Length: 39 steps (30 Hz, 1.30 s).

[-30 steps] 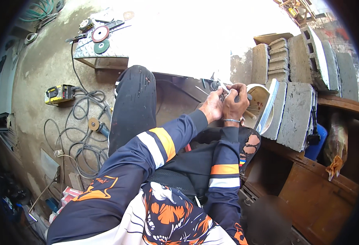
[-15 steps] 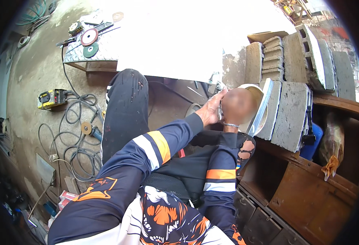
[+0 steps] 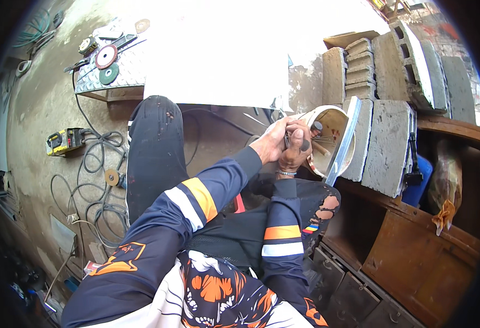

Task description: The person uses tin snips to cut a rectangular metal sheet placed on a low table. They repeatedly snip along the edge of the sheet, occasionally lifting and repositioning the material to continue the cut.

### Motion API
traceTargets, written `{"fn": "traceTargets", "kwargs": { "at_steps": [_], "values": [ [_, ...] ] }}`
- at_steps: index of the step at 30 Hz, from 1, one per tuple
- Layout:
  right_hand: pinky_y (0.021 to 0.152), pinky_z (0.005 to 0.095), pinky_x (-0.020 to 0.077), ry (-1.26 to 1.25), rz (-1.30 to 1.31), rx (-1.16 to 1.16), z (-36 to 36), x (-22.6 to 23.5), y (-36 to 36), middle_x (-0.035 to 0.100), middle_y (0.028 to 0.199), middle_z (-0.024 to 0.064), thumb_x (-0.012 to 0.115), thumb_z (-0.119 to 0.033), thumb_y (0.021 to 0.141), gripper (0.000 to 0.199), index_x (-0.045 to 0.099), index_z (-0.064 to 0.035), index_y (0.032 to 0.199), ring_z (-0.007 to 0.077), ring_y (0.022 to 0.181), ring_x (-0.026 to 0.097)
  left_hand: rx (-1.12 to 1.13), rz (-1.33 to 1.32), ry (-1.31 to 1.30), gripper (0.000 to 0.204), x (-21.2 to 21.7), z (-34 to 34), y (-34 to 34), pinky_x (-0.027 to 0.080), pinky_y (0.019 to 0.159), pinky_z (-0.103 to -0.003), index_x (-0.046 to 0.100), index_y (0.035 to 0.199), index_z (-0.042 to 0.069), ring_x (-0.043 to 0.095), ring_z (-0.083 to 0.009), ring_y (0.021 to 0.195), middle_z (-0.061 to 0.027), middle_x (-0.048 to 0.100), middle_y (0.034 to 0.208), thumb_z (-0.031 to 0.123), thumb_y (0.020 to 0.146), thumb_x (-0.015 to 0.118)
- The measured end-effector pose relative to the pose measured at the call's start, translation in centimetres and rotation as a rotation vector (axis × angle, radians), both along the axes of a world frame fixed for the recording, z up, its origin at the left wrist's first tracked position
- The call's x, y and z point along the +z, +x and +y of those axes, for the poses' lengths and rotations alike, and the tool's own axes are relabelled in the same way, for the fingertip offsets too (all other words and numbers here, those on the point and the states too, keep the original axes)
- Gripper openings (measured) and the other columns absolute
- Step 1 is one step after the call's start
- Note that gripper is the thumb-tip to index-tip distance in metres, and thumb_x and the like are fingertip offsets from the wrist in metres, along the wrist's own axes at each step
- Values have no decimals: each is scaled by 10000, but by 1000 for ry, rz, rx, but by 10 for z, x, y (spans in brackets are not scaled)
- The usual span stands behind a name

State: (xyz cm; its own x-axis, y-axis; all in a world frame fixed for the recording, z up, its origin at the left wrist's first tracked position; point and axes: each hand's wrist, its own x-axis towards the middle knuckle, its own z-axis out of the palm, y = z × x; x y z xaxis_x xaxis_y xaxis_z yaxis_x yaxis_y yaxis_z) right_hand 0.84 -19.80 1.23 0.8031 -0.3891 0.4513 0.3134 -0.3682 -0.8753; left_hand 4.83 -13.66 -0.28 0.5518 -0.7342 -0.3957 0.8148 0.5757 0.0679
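My left hand [image 3: 270, 143] is closed, its fingers meeting those of my right hand [image 3: 296, 154] in front of my knees. My right hand, with a chain bracelet at the wrist, is also closed, with its thumb up. What they hold between them, if anything, is hidden by the fingers. Directly to the right of both hands stands a round, pale-rimmed container [image 3: 350, 158], tan inside. Thin rods and a dark-tipped piece [image 3: 316, 127] lie in it, close to my right fingers. A flat silver metal bar [image 3: 343, 143] leans across the container's right side.
Grey concrete blocks [image 3: 385, 147] are stacked at the right, above a brown wooden cabinet [image 3: 415, 262]. A bright white sheet [image 3: 218, 54] covers the far middle. Grinding discs [image 3: 106, 57] rest on a metal-topped stand at left. Looped cables [image 3: 100, 164] and a yellow-black machine [image 3: 65, 141] lie on the floor.
My right hand has come left and down from over the container, against my left hand. The container's inside now shows. The whole view has shifted slightly.
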Motion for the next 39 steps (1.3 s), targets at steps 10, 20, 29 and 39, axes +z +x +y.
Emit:
{"fn": "traceTargets", "kwargs": {
  "at_steps": [10, 20, 29, 39],
  "values": [
    [744, 355, 470, 212, 34, 67, -8, -15, 12, 539, 658, 78, 560, -256, 941, 380, 573, 52, 718, 154, 603, 488, -725, -829, 1082, 410, 10, 70, 5, 508, 920, -404, 564, 1219, 52, 637, -287, 1079, -119, 668, 1116, 347, 944, 643],
    [711, 310, 439, 247, 54, 32, 5, 0, 5, 568, 743, 66, 633, -298, 938, 335, 553, 3, 815, 151, 752, 529, 303, -1819, 1229, 252, -32, 15, 25, 350, 1138, -551, 632, 990, 43, 631, -326, 990, -101, 645, 1006, 225, 815, 643],
    [1040, 428, 426, 404, 19, 72, 12, 14, 24, 641, 728, 80, 520, -248, 998, 341, 569, -10, 759, 208, 793, 633, 529, -1850, 1324, 136, -40, 5, 30, 395, 1115, -522, 605, 925, 92, 639, -259, 899, -38, 616, 902, 202, 846, 623],
    [502, 286, 336, 513, 201, -74, 3, 15, 70, 391, 597, -7, 499, -294, 1068, 458, 410, -44, 695, 99, 537, 371, 584, -1465, 1314, 136, -37, -5, 45, 466, 862, -413, 614, 859, 82, 588, -322, 765, -110, 605, 777, 202, 802, 645]
  ]
}}
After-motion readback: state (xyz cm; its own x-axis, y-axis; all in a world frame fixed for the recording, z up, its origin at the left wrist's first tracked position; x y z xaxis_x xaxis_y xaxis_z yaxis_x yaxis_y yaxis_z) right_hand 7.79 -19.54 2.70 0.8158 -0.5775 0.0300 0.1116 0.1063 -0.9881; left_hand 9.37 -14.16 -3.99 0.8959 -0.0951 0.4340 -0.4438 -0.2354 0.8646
